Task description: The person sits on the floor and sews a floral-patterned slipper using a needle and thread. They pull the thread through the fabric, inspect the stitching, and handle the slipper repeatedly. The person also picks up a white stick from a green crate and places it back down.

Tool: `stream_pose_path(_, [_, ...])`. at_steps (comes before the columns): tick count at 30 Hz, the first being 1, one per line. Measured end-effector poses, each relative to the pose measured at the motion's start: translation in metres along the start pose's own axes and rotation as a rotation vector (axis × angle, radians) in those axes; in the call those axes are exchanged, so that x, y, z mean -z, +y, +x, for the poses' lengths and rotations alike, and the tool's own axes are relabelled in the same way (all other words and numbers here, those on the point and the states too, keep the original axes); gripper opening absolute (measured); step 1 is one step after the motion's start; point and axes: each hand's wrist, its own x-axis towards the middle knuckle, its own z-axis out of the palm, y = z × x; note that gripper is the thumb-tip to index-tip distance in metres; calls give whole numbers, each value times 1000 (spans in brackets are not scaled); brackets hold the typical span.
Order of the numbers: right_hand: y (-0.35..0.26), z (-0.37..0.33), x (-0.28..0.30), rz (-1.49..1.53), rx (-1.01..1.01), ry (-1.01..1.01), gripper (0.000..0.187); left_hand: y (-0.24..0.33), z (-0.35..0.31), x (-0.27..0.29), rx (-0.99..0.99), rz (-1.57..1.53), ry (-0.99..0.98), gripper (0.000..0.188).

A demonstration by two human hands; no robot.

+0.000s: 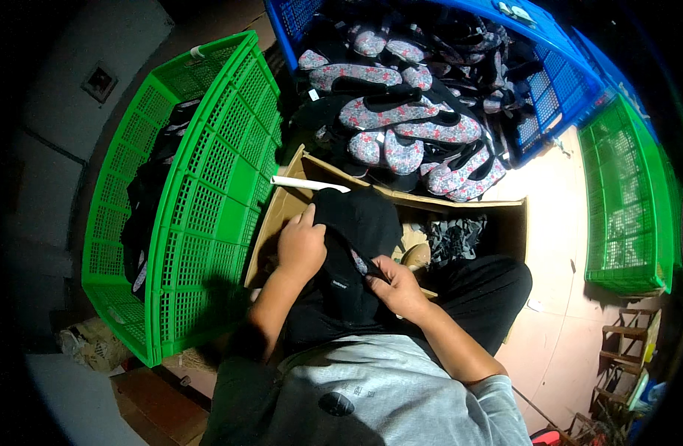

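Over my lap, both hands hold a black cloth piece (340,275) with a small white mark on it and a sliver of flowered fabric showing at an opening. My left hand (302,241) grips its left edge, fingers curled over the cloth. On the right, my right hand (396,288) pinches the opening's edge beside the flowered sliver. The cloth's full shape is hard to make out against my black trousers. Just beyond it stands a cardboard box (505,215), holding a tan rounded object (416,256) and grey-black patterned fabric (458,239).
Several flowered slippers with black linings (386,111) pile up in and before a blue crate (557,97). A green crate (230,178) with dark items leans at left; another green crate (624,201) stands right. A white rod (309,183) crosses the box's corner. Wooden racks (624,346) stand lower right.
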Motion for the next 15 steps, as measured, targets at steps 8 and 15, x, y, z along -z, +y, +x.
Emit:
stream_pose_path(8, [16,-12,6,460,-120,123,15,-12,-10,25,472,-1124,462,37])
stream_pose_path(15, [4,-19,12,736,-269,63,22,6,-10,21,551,-2324,-25,72])
